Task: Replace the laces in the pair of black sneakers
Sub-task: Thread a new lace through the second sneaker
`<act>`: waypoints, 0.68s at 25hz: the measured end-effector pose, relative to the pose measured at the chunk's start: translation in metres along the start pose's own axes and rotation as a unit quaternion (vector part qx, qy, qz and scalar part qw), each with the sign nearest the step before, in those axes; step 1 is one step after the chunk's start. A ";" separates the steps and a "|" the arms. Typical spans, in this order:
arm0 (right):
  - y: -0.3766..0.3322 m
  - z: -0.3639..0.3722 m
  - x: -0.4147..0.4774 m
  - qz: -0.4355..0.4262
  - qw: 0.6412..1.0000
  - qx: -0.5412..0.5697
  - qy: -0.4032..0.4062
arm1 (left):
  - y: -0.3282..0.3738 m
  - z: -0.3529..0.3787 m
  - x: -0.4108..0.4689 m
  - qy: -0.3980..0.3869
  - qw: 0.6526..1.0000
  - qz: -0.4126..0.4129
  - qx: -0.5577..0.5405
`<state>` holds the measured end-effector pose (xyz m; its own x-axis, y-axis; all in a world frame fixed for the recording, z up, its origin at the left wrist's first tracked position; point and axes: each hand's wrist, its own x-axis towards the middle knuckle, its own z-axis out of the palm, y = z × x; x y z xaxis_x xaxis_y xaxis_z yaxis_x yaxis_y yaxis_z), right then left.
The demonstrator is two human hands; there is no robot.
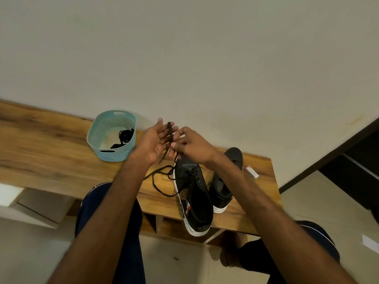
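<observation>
Working black lace over far toe of left sneaker on wooden bench, w/ L hand spread beneath & R hand pinching it; threading or unthreading unclear; next prob. needs aiming tip at eyelet.

There is only one view, from a camera on the person's head (a wide-angle one). It faces forward and down, tilted, close over the wooden bench. The left hand and right hand, with a lace between them, sit near the centre.
</observation>
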<state>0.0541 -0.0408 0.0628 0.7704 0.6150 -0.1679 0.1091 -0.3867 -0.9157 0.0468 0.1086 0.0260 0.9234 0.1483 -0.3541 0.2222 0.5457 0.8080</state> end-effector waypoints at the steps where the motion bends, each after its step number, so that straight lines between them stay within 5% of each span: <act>1: 0.009 0.004 -0.004 0.007 1.000 0.000 -0.007 | 0.002 -0.002 0.004 0.005 1.000 0.003 -0.027; 5: 0.050 0.018 -0.018 0.041 0.999 -0.016 -0.020 | 0.009 -0.009 0.012 0.061 0.996 0.059 -0.027; 10: 0.094 0.026 -0.045 0.031 0.996 -0.069 0.056 | 0.006 -0.008 0.007 0.084 0.970 0.164 0.158; 13: 0.119 0.008 -0.059 0.092 0.977 -0.172 0.085 | -0.007 0.004 0.001 0.037 0.936 0.203 0.286; 17: 0.134 0.013 -0.058 0.139 0.935 -0.322 0.050 | -0.029 0.012 0.002 -0.072 0.918 0.120 0.372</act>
<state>0.0158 -0.1194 -0.0553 0.8765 0.3751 -0.3018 0.2278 -0.8753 -0.4265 0.0462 0.0828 0.0073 0.9935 0.0502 -0.1020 0.1103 -0.2105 0.9713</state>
